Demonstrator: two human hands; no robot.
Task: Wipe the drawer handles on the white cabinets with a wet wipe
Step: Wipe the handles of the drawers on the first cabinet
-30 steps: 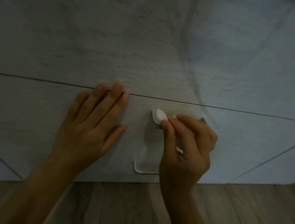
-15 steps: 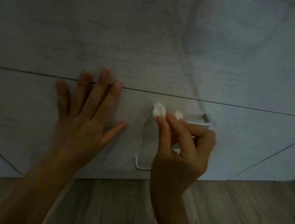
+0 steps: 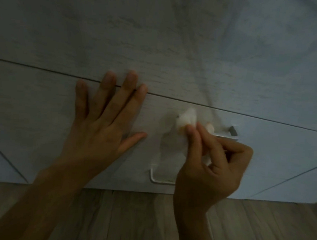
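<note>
The light was dim. The person's left hand (image 3: 102,130) lay flat against the white drawer front (image 3: 36,114). Its fingers were straight and spread, and the tips reached over the seam onto the upper panel (image 3: 157,38). It held nothing.

To its right, the right hand (image 3: 212,167) had its fingers curled, and the fingertips pinched a crumpled wet wipe (image 3: 187,119). The wipe sat at the left end of a metal drawer handle (image 3: 232,132). The handle's right end stuck out past the knuckles, and the middle of the bar was hidden behind the hand. I couldn't tell whether the wipe actually touched the metal.

Lower on the same cabinet front, a second handle (image 3: 159,179) showed its left corner just beside the right wrist. Nearest to me, below the cabinets, ran a wood-plank floor (image 3: 113,217).
</note>
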